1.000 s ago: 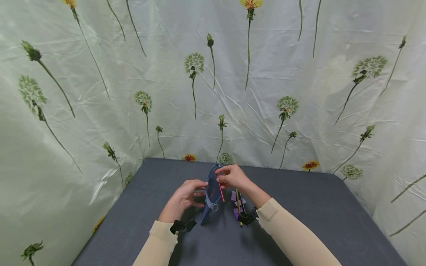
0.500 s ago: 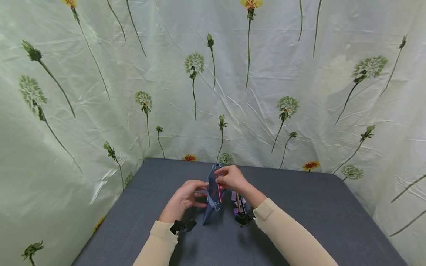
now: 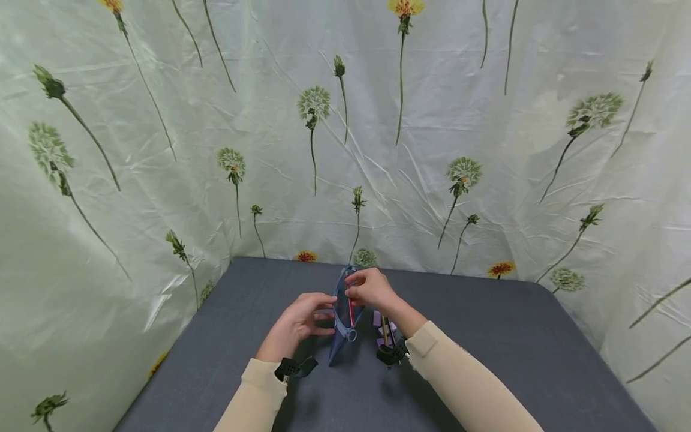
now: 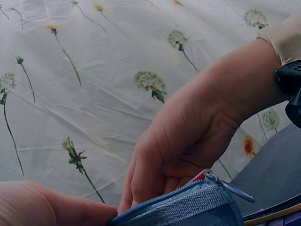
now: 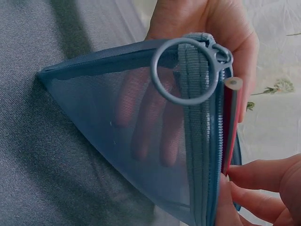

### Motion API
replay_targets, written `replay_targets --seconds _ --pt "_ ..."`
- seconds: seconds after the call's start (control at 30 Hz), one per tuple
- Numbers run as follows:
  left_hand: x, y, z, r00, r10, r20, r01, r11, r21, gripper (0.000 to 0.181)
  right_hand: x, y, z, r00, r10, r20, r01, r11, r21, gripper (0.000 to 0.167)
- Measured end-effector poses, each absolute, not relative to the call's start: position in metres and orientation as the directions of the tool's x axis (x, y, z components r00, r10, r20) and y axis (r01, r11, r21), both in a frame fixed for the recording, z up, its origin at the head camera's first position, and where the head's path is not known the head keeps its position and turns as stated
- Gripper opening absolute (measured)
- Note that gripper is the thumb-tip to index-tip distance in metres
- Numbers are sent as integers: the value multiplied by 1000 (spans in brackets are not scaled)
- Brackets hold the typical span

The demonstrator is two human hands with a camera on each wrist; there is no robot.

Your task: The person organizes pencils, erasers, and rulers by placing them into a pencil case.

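A blue mesh zip pouch stands on its edge on the table, its zip mouth spread and a ring pull at the near end. My left hand grips the pouch from the left, thumb at the rim and fingers behind the mesh. Between thumb and fingers, my right hand pinches a red pencil lengthwise along the open mouth. Its flat wooden end sits beside the zip in the right wrist view. The pencil's far end is hidden by the right hand and pouch.
Right of the pouch, under the right wrist, lie several purple blocks with a yellowish pencil and a dark pencil across them, partly hidden. The dark grey table meets a flower-printed curtain at the back.
The right hand has moved slightly left, bringing the red pencil from the pouch's right side into its mouth. The pouch's lower end has shifted a little right; the left hand has barely moved.
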State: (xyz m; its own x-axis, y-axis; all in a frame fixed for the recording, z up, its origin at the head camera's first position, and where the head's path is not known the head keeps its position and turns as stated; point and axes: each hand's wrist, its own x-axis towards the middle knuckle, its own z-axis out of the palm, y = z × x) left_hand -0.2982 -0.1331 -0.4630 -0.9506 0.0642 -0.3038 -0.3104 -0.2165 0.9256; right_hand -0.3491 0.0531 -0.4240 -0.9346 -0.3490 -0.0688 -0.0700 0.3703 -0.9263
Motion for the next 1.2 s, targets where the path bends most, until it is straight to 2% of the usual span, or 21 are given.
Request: replay_targets --seconds 0.57,0.8,1.2 --pt "-299 -136 -464 -954 32 -297 -298 -187 936 15 -340 80 -401 -927 -375 1 -131 321 -938 29" --pt "-298 -136 -464 -956 42 -291 -294 -180 939 19 -336 96 -399 -924 -381 24 -158 324 -933 34" --pt "-297 -136 -463 -959 48 -280 -284 -178 942 17 -330 122 -405 -931 -363 41 -179 355 -918 31"
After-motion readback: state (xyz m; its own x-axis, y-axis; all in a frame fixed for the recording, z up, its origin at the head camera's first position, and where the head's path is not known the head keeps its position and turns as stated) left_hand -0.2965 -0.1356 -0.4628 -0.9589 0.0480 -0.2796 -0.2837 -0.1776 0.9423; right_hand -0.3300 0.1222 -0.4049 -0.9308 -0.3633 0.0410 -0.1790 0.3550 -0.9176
